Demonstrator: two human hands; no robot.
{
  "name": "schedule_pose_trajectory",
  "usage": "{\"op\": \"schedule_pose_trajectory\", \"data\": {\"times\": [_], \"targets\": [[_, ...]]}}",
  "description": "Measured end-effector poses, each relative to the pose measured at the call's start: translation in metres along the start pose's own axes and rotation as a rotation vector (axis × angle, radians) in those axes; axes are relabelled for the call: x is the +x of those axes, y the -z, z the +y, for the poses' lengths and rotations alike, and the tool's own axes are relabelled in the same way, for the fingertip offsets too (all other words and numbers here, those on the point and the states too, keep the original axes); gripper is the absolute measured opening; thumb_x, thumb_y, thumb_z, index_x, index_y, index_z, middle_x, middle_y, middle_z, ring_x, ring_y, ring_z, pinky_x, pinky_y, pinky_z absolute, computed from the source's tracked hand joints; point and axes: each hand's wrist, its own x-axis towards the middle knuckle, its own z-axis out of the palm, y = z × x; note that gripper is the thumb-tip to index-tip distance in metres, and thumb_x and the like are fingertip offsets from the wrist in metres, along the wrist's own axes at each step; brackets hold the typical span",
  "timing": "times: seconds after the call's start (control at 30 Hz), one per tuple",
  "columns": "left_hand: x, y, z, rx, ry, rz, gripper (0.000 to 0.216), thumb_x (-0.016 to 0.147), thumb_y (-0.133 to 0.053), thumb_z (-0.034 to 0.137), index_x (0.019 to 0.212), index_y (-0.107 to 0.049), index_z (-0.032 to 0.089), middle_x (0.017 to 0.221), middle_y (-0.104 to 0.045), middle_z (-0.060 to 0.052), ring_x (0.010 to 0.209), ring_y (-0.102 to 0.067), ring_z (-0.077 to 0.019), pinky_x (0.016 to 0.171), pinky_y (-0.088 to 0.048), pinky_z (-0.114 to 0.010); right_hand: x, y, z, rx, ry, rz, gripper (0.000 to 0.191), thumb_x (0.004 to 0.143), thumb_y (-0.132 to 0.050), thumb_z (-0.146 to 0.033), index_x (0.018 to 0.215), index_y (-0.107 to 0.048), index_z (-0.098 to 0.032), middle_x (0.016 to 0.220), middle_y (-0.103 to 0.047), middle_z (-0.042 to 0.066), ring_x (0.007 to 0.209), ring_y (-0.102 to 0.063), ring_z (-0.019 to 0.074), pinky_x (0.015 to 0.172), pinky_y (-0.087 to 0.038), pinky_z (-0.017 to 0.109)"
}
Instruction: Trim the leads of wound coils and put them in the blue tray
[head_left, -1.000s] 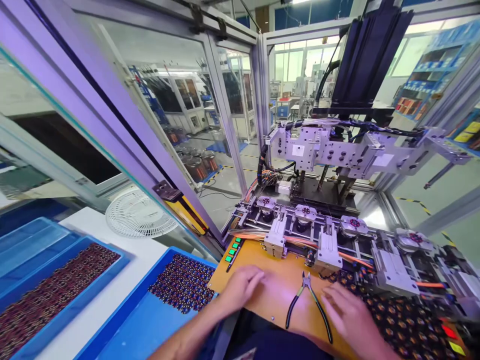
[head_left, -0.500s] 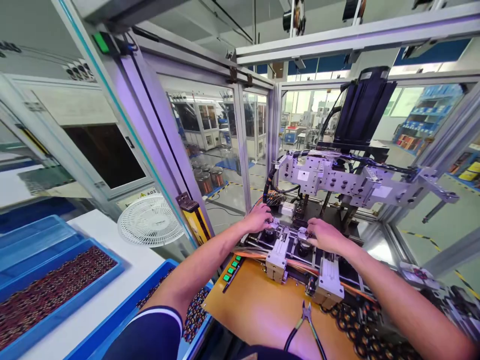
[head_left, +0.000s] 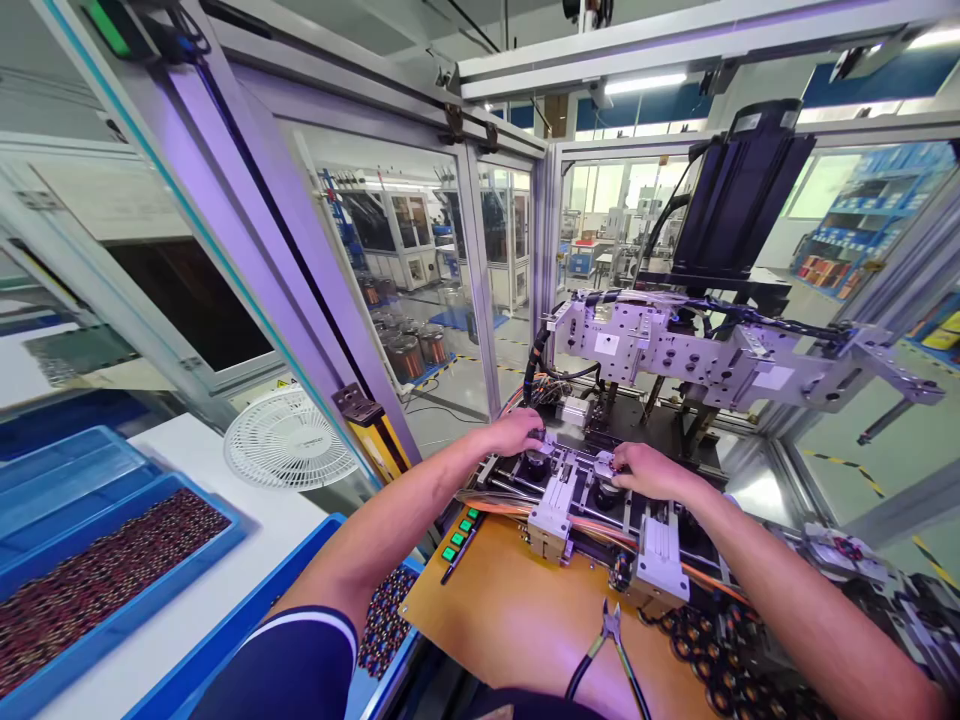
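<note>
Both arms reach forward into a winding machine. My left hand (head_left: 516, 432) rests with curled fingers on the leftmost round fixture (head_left: 537, 461), pinching a small part I cannot make out. My right hand (head_left: 646, 470) closes its fingers over the second fixture (head_left: 604, 483), again on a small round part. Silver clamp blocks (head_left: 553, 507) and orange wires run just in front of both hands. Further fixtures (head_left: 840, 550) lie to the right.
Black-handled cutting pliers (head_left: 609, 650) lie on the orange board (head_left: 510, 620), green buttons (head_left: 463, 530) at its left. Small wound parts fill blue trays (head_left: 97, 590) on the left and a pile (head_left: 720, 660) at the right. A white fan (head_left: 289, 440) stands behind glass panels.
A second ago both hands lay near the pliers on the orange board. They reached forward to the two left fixtures and have stayed there, barely shifting in the last half second.
</note>
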Motion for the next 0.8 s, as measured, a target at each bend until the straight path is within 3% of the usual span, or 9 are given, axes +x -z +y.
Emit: {"op": "schedule_pose_trajectory", "data": {"times": [0.13,0.27,0.4,0.53,0.67,0.8], "targets": [[-0.016,0.012,0.029,-0.085,-0.032,0.198,0.018,0.092,-0.058,0.030,0.100,-0.063,0.014,0.117,-0.062,-0.011,0.111,-0.059,-0.0230,0.098,-0.048,-0.044,-0.004,0.018,-0.009,0.129,0.033,0.072,0.013,0.087,-0.069,-0.024,0.082,-0.066,-0.013,0.111,-0.066,0.008,0.104,-0.063,0.0207,0.095,-0.050,0.039],[-0.056,0.017,0.075,-0.180,-0.101,0.389,0.022,0.098,-0.045,0.029,0.095,-0.062,0.016,0.110,-0.063,-0.012,0.102,-0.061,-0.0196,0.093,-0.051,-0.037,-0.033,0.026,-0.039,0.263,0.137,0.196,0.018,0.088,-0.063,-0.026,0.074,-0.064,-0.015,0.119,-0.063,0.010,0.105,-0.062,0.0200,0.095,-0.048,0.033],[-0.102,0.015,0.115,-0.234,-0.201,0.512,0.015,0.094,-0.053,0.023,0.091,-0.065,0.015,0.105,-0.066,-0.011,0.100,-0.064,-0.0188,0.089,-0.054,-0.033,-0.080,-0.001,-0.078,0.384,0.282,0.328,0.018,0.094,-0.055,-0.029,0.084,-0.065,-0.018,0.111,-0.062,0.008,0.102,-0.061,0.0184,0.091,-0.049,0.031],[-0.135,0.006,0.139,-0.265,-0.310,0.724,0.009,0.085,-0.065,0.011,0.093,-0.063,0.015,0.106,-0.070,-0.012,0.098,-0.069,-0.0160,0.087,-0.057,-0.027,-0.119,-0.041,-0.110,0.472,0.392,0.495,0.008,0.094,-0.057,-0.019,0.092,-0.065,-0.020,0.103,-0.062,0.007,0.097,-0.062,0.0160,0.082,-0.051,0.025],[-0.151,-0.009,0.154,-0.393,-0.305,0.834,0.027,0.078,-0.069,0.002,0.097,-0.055,0.016,0.107,-0.072,-0.013,0.100,-0.071,-0.0176,0.087,-0.059,-0.028,-0.140,-0.068,-0.128,0.506,0.393,0.637,0.012,0.093,-0.058,-0.012,0.099,-0.063,-0.021,0.104,-0.062,0.007,0.096,-0.064,0.0136,0.082,-0.052,0.021],[-0.157,-0.024,0.162,-0.558,-0.277,0.869,0.039,0.076,-0.069,0.000,0.104,-0.049,0.019,0.108,-0.072,-0.012,0.100,-0.071,-0.0189,0.087,-0.059,-0.033,-0.150,-0.085,-0.139,0.521,0.295,0.779,0.020,0.090,-0.064,-0.011,0.106,-0.060,-0.021,0.107,-0.066,0.006,0.100,-0.065,0.0131,0.091,-0.052,0.020]]}}
